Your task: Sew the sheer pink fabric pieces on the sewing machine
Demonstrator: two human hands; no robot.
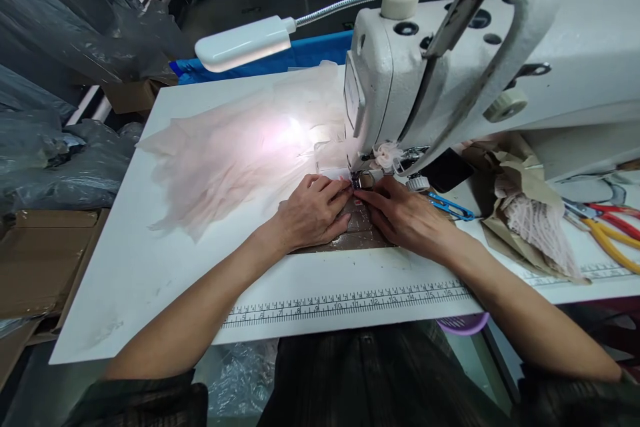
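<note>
My left hand [310, 212] and my right hand [404, 217] lie flat side by side on the machine bed, fingertips meeting just in front of the presser foot [363, 180] of a white sewing machine [450, 80]. Both press a small pale strip of fabric [334, 175] at the foot. Sheer pink fabric [225, 153] spreads to the left of the needle under the lamp's glare. A small pink ruffle [386, 155] hangs by the needle bar.
A white gooseneck lamp [245, 43] shines on the table [130, 267]. A blue thread snip [450, 207], yellow and red scissors [610, 230] and crumpled paper with pink mesh [535, 220] lie to the right. A printed ruler [345, 300] runs along the front edge. Cardboard boxes [45, 260] stand at left.
</note>
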